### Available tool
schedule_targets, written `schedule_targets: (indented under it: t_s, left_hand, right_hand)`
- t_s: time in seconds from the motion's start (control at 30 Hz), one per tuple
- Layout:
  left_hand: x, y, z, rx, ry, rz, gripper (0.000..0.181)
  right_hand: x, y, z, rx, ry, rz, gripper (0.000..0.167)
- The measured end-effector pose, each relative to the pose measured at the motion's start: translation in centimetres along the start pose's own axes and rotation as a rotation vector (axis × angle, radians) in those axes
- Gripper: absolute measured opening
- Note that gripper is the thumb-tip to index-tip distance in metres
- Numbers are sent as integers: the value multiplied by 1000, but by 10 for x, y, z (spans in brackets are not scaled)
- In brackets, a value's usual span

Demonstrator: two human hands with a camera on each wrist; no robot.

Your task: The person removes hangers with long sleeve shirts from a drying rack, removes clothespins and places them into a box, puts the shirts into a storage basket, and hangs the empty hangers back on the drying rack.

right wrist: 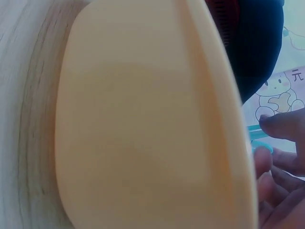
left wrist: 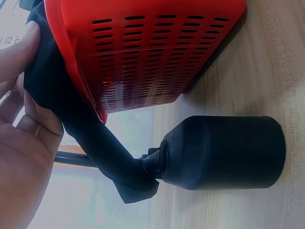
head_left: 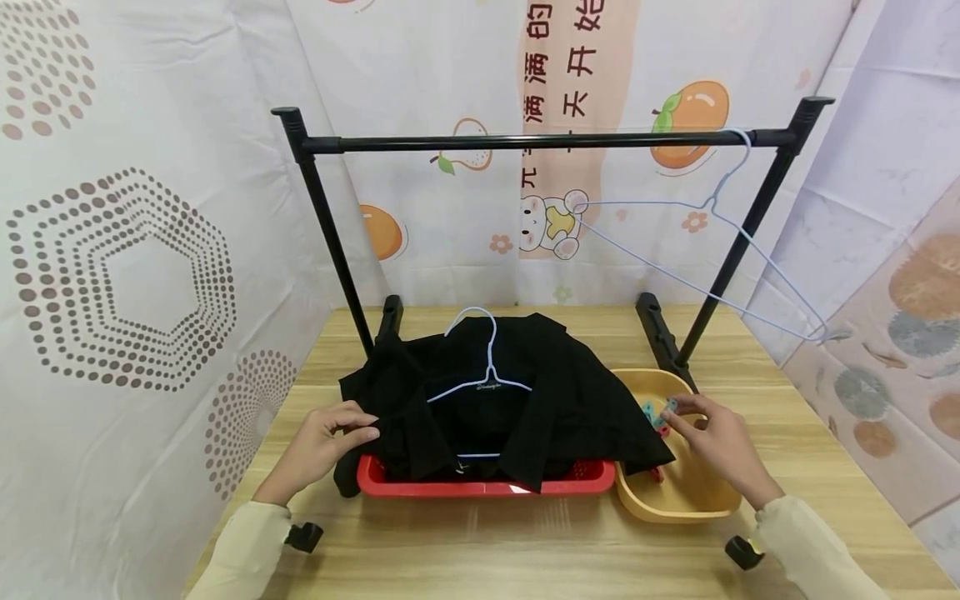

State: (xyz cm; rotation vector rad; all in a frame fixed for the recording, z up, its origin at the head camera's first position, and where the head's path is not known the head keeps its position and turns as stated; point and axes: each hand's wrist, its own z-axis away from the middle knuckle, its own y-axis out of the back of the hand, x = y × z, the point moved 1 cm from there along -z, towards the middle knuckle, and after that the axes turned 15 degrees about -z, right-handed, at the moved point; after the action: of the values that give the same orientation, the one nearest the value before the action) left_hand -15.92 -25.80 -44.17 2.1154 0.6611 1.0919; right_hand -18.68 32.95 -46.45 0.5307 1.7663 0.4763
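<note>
A black collared shirt [head_left: 585,392] lies over the red basket [head_left: 487,489], with a light blue wire hanger [head_left: 491,342] inside its neck. My left hand [head_left: 326,442] pinches the shirt's left side between thumb and fingers; in the left wrist view, black cloth [left wrist: 57,90] hangs from that grip along the basket. Above the yellow basin [head_left: 697,500], my right hand [head_left: 716,437] pinches a teal clothespin [head_left: 670,406] between thumb and fingertips. Several more clothespins [head_left: 662,427], teal and red, are in the basin. In the right wrist view the basin's wall [right wrist: 143,119] hides part of the hand.
A black garment rack [head_left: 525,142] stands behind the basket, its feet [head_left: 303,537] reaching forward on both sides. From the bar's right end hangs another blue wire hanger [head_left: 705,204] with nothing on it. The wooden table [head_left: 540,558] extends in front of the basket.
</note>
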Motion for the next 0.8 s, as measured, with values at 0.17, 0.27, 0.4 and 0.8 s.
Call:
schedule_targets:
  t_s: [0.17,0.27,0.4,0.8]
  left_hand:
    - [-1,0,1,0,-4,-2,20]
    - [-1,0,2,3,-4,-5,20]
    - [0,0,2,1,0,-7,20]
    - [-1,0,1,2,8,-10,19]
  right_hand:
    - [1,1,1,-35,-5,48,39]
    - [2,1,1,-67,-4,69,38]
    - [3,-1,-1,-111,19,118,36]
    - [4,-7,-1,-249,104,189,15]
